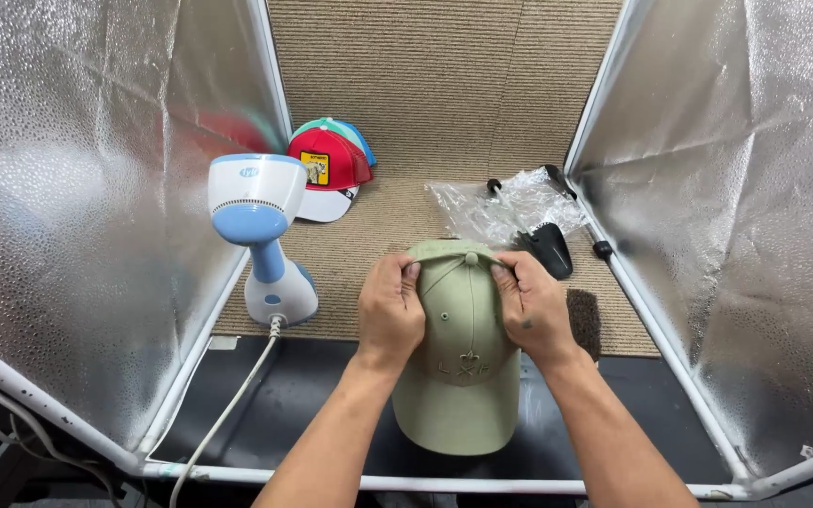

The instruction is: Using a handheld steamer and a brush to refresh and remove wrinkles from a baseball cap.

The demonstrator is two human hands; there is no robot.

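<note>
Carpet (397, 113), steamer (261, 235), caps (stacked) (329, 169)

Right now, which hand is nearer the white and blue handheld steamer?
Left. The left hand grips the olive green cap on the side facing the steamer; the right hand grips the far side.

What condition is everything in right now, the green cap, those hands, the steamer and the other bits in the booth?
Olive green cap: held by its crown, brim toward the camera.
Left hand: gripping the cap's crown.
Right hand: gripping the cap's crown.
Garment steamer: standing upright, cord attached.
Stacked caps: resting on the carpet, red one in front.
Clear plastic bag: crumpled, lying flat.
Black brush: lying unused.
</note>
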